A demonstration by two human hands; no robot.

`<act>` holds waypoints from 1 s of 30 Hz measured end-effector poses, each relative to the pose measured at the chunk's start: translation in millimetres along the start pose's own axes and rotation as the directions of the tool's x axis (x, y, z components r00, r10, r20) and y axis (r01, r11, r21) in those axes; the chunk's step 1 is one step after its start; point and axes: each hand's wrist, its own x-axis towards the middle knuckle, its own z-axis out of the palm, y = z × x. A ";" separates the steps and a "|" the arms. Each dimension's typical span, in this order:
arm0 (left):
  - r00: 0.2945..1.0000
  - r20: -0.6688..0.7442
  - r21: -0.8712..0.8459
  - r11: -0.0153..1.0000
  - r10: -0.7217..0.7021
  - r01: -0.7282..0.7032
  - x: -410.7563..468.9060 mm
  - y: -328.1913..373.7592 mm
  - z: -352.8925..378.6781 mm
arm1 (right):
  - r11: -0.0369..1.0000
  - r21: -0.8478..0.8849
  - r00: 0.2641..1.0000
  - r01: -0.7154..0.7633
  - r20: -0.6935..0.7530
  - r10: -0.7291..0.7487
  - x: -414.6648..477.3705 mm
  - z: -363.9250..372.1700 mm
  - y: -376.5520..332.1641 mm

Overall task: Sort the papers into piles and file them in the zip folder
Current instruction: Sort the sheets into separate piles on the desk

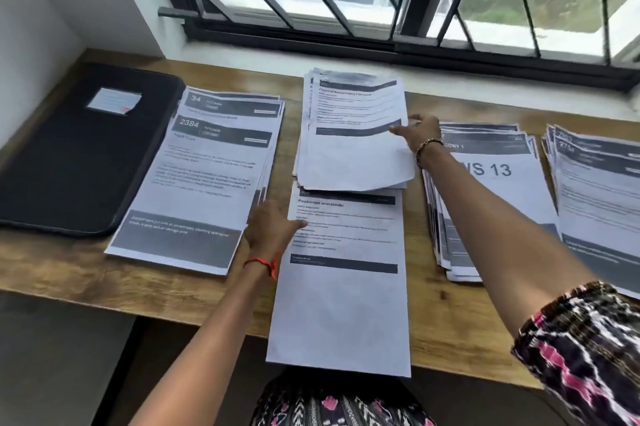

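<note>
The right hand (420, 136) pinches the right edge of the far centre paper stack (349, 148). The left hand (273, 228), fingers straight, presses the near sheet (343, 304). The black zip folder (83, 155) lies far left, nearer the left hand, long axis pointing away.

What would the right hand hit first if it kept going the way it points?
The right hand points left at the top sheet of the middle pile, so that sheet comes first; whether it touches it is unclear.
</note>
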 end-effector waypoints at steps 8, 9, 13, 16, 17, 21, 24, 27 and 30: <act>0.999 0.034 0.042 0.998 0.035 -0.036 -9.2 0.0 24.0 | 0.989 -0.124 0.996 0.075 -0.035 -0.080 -17.8 1.5 19.2; 0.996 0.062 -0.030 0.997 0.066 -0.064 -9.1 -2.6 21.5 | 0.990 -0.119 0.996 0.081 -0.039 -0.086 -22.5 0.2 20.6; 0.964 0.194 -0.376 0.921 0.184 -0.100 -13.5 -10.7 -0.9 | 0.989 -0.099 0.991 0.112 -0.061 -0.118 -41.5 -6.2 24.9; 0.911 0.362 -0.574 0.817 0.199 0.050 -16.6 -15.6 -27.1 | 0.987 -0.059 0.986 0.146 -0.077 -0.151 -53.9 -10.5 26.3; 0.898 0.386 -0.586 0.808 0.210 0.063 -15.7 -17.5 -35.6 | 0.987 -0.036 0.984 0.156 -0.081 -0.159 -57.1 -11.3 27.3; 0.902 0.366 -0.651 0.756 0.230 0.071 -8.0 -20.2 -60.5 | 0.986 0.081 0.987 0.143 -0.085 -0.136 -71.2 -15.5 22.1; 0.928 0.313 -0.699 0.710 0.204 0.079 -4.7 -14.3 -70.0 | 0.947 0.321 0.997 -0.027 0.074 0.003 -87.0 -23.4 14.2; 0.951 0.254 -0.743 0.665 0.175 0.076 5.0 -6.0 -72.5 | 0.975 0.163 0.919 -0.153 0.386 0.079 -94.6 -33.1 13.7; 0.968 0.209 -0.778 0.623 0.137 0.080 21.6 3.9 -69.4 | 0.998 -0.032 0.869 -0.054 0.491 0.063 -88.7 -37.4 22.5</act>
